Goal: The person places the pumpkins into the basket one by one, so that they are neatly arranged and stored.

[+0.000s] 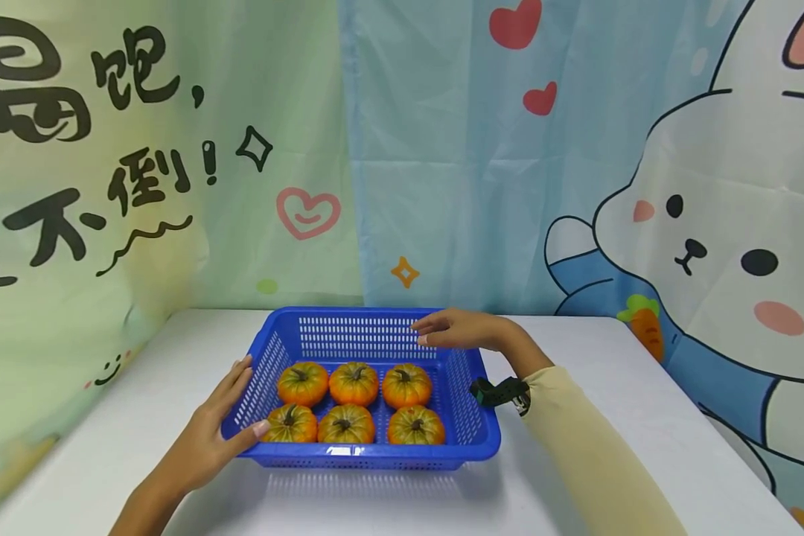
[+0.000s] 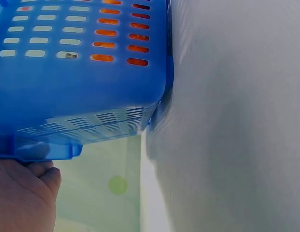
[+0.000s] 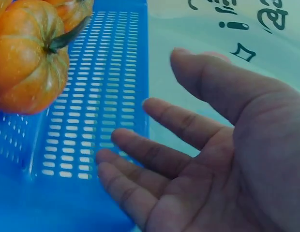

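A blue plastic basket (image 1: 402, 454) holds several small orange pumpkins (image 1: 353, 383) with green-tinged tops, in two rows of three. My left hand (image 1: 208, 432) rests at the basket's left rim, fingers extended along it and thumb reaching over the front left corner beside a pumpkin. In the left wrist view, part of the left hand (image 2: 24, 198) shows right at the rim. My right hand (image 1: 465, 329) hovers over the back right part of the basket, palm down. The right wrist view shows that hand (image 3: 198, 159) with fingers spread and nothing held, a pumpkin (image 3: 31, 58) away from its fingertips.
The basket stands on a white table (image 1: 576, 447). Behind it hangs a printed curtain (image 1: 442, 186) with hearts, writing and a cartoon rabbit. A dark band (image 1: 499, 391) is on the right wrist, beside the basket's right rim.
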Demonstrator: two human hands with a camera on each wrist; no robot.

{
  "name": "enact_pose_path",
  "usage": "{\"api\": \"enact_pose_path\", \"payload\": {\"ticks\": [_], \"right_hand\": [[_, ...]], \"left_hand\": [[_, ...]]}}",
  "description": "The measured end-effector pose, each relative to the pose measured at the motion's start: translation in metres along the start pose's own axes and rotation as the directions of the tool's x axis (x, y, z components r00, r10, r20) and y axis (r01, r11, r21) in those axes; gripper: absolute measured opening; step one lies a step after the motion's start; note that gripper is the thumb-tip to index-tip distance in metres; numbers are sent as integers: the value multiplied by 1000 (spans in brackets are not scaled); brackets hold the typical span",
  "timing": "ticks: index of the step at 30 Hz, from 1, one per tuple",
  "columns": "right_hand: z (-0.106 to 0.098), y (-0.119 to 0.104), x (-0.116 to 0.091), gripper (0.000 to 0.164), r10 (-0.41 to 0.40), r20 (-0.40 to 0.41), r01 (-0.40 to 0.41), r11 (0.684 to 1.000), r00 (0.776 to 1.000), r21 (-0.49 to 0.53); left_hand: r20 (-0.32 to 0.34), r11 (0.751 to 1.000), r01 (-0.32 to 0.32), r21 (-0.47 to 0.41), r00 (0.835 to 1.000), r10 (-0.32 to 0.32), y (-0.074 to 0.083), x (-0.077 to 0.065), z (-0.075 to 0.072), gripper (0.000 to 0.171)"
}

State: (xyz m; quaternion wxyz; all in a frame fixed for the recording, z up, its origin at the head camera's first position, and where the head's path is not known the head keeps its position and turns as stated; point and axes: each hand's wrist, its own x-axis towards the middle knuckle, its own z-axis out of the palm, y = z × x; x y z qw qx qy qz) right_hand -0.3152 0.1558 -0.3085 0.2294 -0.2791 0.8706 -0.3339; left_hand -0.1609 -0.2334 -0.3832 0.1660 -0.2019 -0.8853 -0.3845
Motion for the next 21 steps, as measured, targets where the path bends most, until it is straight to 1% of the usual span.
{"api": "enact_pose_path", "payload": {"ticks": [3,4,6,8,10,12,14,17,19,21], "right_hand": [[-4,3,-4,53,-8,-86,13,998,996,64],[-5,4,-6,53,-9,-130,18,998,991,66],[-8,7,-9,52,-14,-228,28,998,974,58],[-11,12,-13,52,-14,-328,17,1000,945,5],[-16,17,-18,52,-23,-416,-8,997,909,-72],[-21,24,-23,52,-28,-479,-39,991,877,-130],[-27,30,-29,53,-34,-517,-66,983,855,-173],[-37,38,-37,54,-44,-539,-105,964,841,-243],[-44,42,-41,55,-56,-550,-130,948,833,-292],[-52,45,-44,56,-72,-568,-158,925,820,-346]], "left_hand": [[-2,1000,10,-2,1000,-10,0,-1,0,78],[-3,1000,12,-2,1000,-12,-1,-2,0,77],[-7,1000,13,2,1000,-13,-1,-3,-1,76],[-12,1000,10,5,1000,-10,-2,-5,-2,75],[-16,1000,3,7,1000,-3,-3,-5,-2,75],[0,1000,5,21,1000,-5,-3,-5,-4,75],[35,999,7,53,999,-9,-2,-2,-7,76],[106,990,26,137,994,-40,3,8,-17,76],[140,982,37,184,988,-63,6,20,-28,73],[166,972,40,233,983,-80,6,37,-39,69]]}}
